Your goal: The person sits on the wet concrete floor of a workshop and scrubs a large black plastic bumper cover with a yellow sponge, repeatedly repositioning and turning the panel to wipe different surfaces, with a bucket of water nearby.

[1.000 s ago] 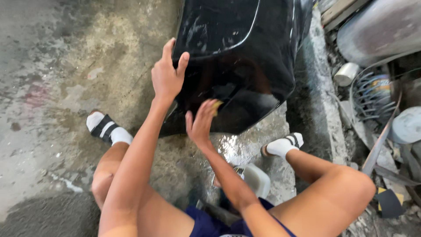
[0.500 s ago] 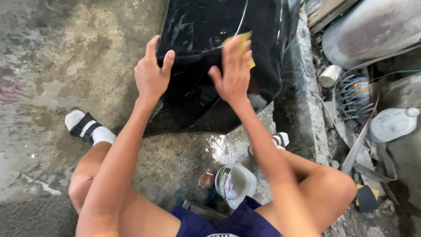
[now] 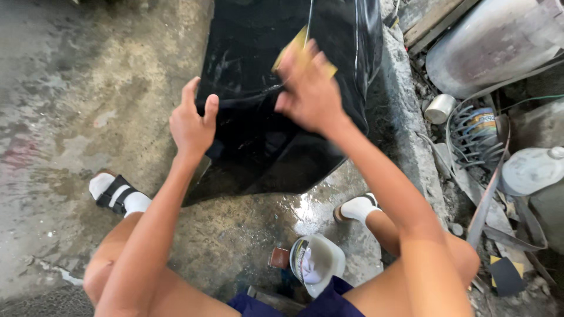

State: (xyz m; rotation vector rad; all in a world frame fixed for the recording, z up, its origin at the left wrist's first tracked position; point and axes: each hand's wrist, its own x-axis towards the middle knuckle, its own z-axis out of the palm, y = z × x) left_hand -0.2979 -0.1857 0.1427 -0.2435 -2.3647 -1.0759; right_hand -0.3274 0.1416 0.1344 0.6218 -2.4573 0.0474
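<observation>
Crouching over wet concrete floor (image 3: 70,88), a person braced a glossy black curved body panel (image 3: 258,117) with the left hand (image 3: 191,120), fingers spread flat on its near edge, apparently to steady it. The right hand (image 3: 308,91) pressed a yellow sheet of abrasive paper (image 3: 299,50) against the panel's upper surface, fingers closed over it. A white plastic tub (image 3: 317,261) sat between the knees, within easy reach. Metal scrap and a small can (image 3: 439,108) lay to the right.

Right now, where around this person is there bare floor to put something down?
The wet concrete floor left of the black panel and left hand is bare. A small patch lies between panel and white tub. Right of the concrete curb, cans, coiled wire and scrap crowd everything.
</observation>
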